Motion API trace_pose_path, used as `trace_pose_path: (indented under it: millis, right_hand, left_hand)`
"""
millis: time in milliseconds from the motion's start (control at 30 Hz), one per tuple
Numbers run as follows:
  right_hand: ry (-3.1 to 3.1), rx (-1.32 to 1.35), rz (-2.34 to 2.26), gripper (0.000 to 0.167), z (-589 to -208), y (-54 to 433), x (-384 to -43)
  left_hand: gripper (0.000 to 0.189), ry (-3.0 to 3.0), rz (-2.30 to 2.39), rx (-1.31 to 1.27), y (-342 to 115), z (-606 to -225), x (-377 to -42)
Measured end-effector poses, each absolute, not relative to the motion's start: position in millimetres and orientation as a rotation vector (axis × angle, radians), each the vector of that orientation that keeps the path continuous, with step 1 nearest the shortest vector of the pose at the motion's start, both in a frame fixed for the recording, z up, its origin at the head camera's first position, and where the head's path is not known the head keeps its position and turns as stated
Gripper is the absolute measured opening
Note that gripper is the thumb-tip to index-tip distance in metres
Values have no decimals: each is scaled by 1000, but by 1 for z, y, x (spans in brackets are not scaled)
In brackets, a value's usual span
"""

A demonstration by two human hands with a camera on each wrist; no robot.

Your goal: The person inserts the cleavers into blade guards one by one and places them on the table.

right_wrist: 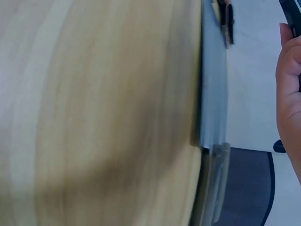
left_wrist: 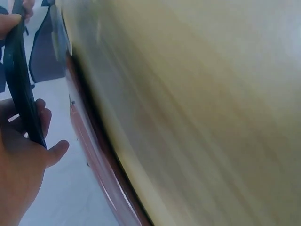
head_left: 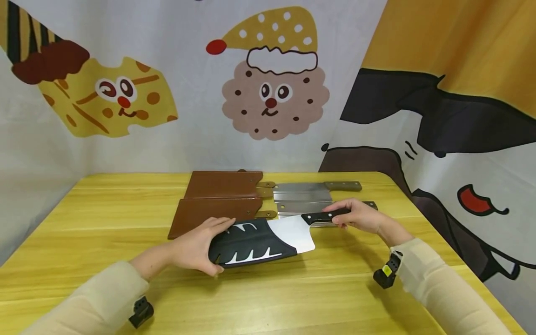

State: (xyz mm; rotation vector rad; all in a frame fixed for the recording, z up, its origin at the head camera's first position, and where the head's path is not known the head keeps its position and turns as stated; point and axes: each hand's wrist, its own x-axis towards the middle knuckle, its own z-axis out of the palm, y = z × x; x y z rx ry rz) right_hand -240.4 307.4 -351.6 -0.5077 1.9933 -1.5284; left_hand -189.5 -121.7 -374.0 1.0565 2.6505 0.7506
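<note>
In the head view, my left hand (head_left: 197, 246) holds the closed end of a black blade sheath (head_left: 255, 239), thumb at the lower edge and fingers at the upper. A cleaver (head_left: 291, 232) sits partly inside this sheath, the heel of its blade bare. My right hand (head_left: 360, 216) grips its black riveted handle (head_left: 320, 217). Both are held above the table, slightly tilted. The left wrist view shows the sheath (left_wrist: 21, 80) edge-on between thumb and fingers. In the right wrist view, the right hand (right_wrist: 291, 84) is partly cut off at the edge, round the dark handle.
Two brown leather sheaths (head_left: 224, 184) with snap straps lie at the back of the wooden table (head_left: 268, 298). Right beside them rest two more cleavers, one with a brown handle (head_left: 344, 186); the nearer one is partly covered. A cartoon-printed curtain (head_left: 192, 149) hangs behind.
</note>
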Motion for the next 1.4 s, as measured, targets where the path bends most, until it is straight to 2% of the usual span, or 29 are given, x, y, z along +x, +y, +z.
trace_pose_path:
  millis: [500, 1167, 1400]
  right_hand:
    - [2002, -499, -1516, 29, -363, 305, -233]
    - [1989, -500, -1594, 27, -371, 267, -230]
    - [2182, -494, -1356, 48, -374, 266, -231]
  left_hand:
    - [105, 2642, 725, 1097, -124, -379, -185]
    - [104, 2639, 731, 1129, -112, -375, -185]
    - [103, 2643, 690, 1159, -110, -385, -185]
